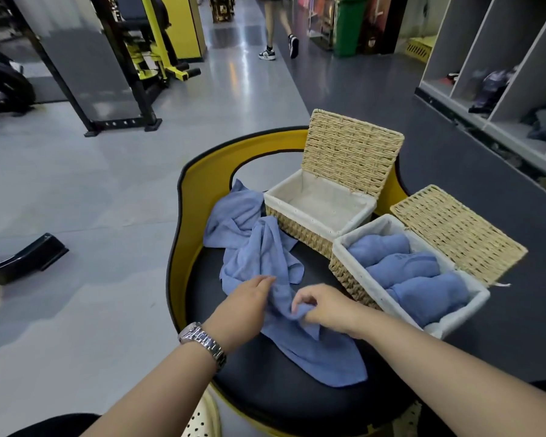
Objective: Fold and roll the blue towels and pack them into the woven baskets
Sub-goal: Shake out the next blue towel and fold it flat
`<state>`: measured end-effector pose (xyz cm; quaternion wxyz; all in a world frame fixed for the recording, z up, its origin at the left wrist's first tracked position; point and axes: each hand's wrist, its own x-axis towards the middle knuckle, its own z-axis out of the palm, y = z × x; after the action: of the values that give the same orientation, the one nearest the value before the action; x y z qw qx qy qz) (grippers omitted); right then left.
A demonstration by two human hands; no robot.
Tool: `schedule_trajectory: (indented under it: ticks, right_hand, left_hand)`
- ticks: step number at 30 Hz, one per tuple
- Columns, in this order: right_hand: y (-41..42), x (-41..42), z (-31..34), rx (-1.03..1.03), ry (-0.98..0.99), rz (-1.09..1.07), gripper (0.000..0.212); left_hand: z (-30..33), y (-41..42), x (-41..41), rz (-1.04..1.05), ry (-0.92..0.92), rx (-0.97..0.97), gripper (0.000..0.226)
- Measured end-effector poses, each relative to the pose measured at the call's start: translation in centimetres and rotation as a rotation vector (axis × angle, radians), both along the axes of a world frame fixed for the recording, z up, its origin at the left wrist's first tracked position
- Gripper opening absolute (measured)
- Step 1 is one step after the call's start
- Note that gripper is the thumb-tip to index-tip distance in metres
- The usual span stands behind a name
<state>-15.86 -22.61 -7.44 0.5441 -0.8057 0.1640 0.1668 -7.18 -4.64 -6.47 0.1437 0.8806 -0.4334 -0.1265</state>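
Observation:
A crumpled blue towel (pixel 300 348) lies on the black padded seat (pixel 297 402). My left hand (pixel 246 302) rests on its left side, fingers on the cloth. My right hand (pixel 325 307) pinches a fold of the same towel between thumb and fingers. A second loose blue towel (pixel 234 216) lies bunched behind it. The far woven basket (pixel 300 230) stands with its lid up and its white lining bare. The near woven basket (pixel 350 279) holds three rolled blue towels (pixel 404 275), its lid tipped back.
The seat has a yellow rim (pixel 199 184). Grey shelving (pixel 501 74) with bags stands at the right. Gym machines (pixel 139 58) stand at the back left on the grey floor, and a person walks away down the aisle (pixel 279 29).

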Motion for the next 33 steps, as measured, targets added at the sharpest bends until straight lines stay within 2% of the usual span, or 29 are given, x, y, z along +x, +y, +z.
schedule_trajectory:
  ticks: [1,3,4,5,8,10,12,15,16,17,18,19,23,26,29,31,33]
  right_hand:
    - [0.0,-0.3,-0.1,-0.063,0.013,0.099,0.025]
    - [0.3,-1.2,0.0,0.005,0.113,0.187,0.022]
    - [0.3,-1.6,-0.2,0.058,0.155,0.161,0.012]
    - [0.3,-1.7,-0.5,0.082,0.155,0.111,0.013]
    - [0.4,-1.8,-1.3,0.05,0.042,-0.132,0.026]
    - [1.0,-1.9,-1.7,0.102,0.098,-0.19,0.04]
    - [1.8,-2.0,-2.2,0.11,0.135,-0.169,0.033]
    - [2.4,-1.9,-2.1,0.081,0.11,-0.193,0.012]
    - [2.4,-1.8,-1.8,0.018,0.06,-0.175,0.01]
    - [2.2,-1.6,-1.4,-0.063,0.0,-0.151,0.011]
    - [2.0,-1.4,-0.7,-0.151,-0.072,-0.121,0.012]
    - [1.7,-1.1,0.1,-0.219,-0.146,-0.105,0.011]
    - [-1.1,-0.4,3.3,-0.204,-0.336,-0.102,0.016]
    - [-2.9,-0.8,5.1,-0.26,-0.346,-0.086,0.037]
    - [-4.1,-1.1,6.5,-0.224,-0.393,-0.143,0.038]
    - [-4.8,-1.5,7.5,-0.168,-0.441,-0.151,0.033]
    - [-5.3,-2.0,8.3,-0.184,-0.446,-0.086,0.023]
  left_hand:
    - [0.2,0.0,-0.1,-0.05,0.025,0.006,0.058]
    - [0.5,-0.1,-0.4,-0.18,0.129,0.067,0.048]
    - [0.5,-0.3,-0.5,-0.231,0.17,0.126,0.043]
    - [0.4,-0.3,-0.6,-0.249,0.201,0.178,0.039]
    - [0.3,-0.5,-0.8,-0.206,0.266,0.207,0.03]
    - [0.3,-0.6,-1.2,-0.147,0.274,0.214,0.025]
    - [0.1,-0.6,-1.5,-0.073,0.271,0.201,0.035]
    - [0.1,-0.4,-1.8,-0.058,0.34,0.246,0.069]
    - [0.3,-0.4,-1.8,-0.077,0.323,0.274,0.067]
    - [0.4,-0.5,-1.8,-0.099,0.305,0.279,0.055]
    - [0.7,-0.6,-1.7,-0.113,0.295,0.267,0.04]
    - [0.8,-0.7,-1.6,-0.121,0.291,0.231,0.034]
    - [1.1,-1.2,-0.9,-0.159,0.19,-0.045,0.041]
    - [1.4,-1.6,-1.5,-0.126,0.337,-0.132,0.018]
    - [1.2,-2.2,-2.2,-0.158,0.366,-0.158,0.028]
    - [1.3,-2.7,-2.3,-0.184,0.318,-0.196,0.036]
    - [1.6,-3.1,-2.4,-0.12,0.392,-0.254,0.039]
